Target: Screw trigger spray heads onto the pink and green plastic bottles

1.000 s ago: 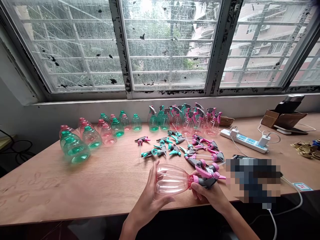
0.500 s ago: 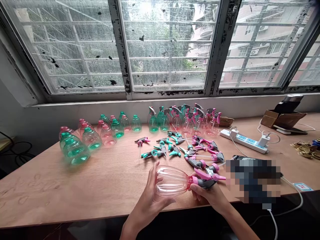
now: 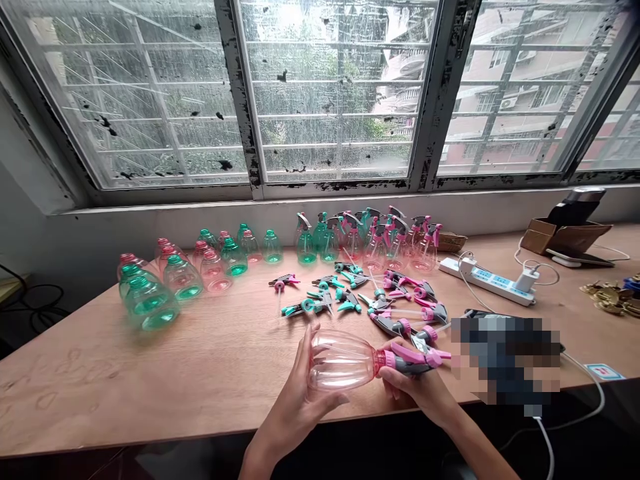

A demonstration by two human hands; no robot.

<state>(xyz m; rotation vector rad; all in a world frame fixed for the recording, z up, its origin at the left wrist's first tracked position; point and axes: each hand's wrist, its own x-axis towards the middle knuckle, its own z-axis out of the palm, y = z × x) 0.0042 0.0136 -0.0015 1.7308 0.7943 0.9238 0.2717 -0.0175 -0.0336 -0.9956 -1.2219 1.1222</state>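
Note:
A clear pink spray bottle (image 3: 343, 361) lies sideways above the table's front edge, its base to the left. My left hand (image 3: 304, 393) cups that base, fingers behind and thumb below. At the neck, my right hand (image 3: 407, 383) is closed around the pink collar of the spray head (image 3: 413, 359), which sits on the bottle's mouth. Part of the right fingers is hidden behind the neck. Just beyond the hands lie several loose pink and grey spray heads (image 3: 397, 325) and teal ones (image 3: 350, 301), some with thin tubes.
Several open pink and green bottles (image 3: 189, 277) stand at the left. Bottles with spray heads (image 3: 375, 253) line the wall below the window. To the right are a white power strip (image 3: 487, 281), a pixelated dark object (image 3: 507, 353), cables and a brown box (image 3: 570, 237).
The spray head has turned a little on the bottle's neck, its trigger and nozzle now at another angle. Both hands stay in nearly the same place.

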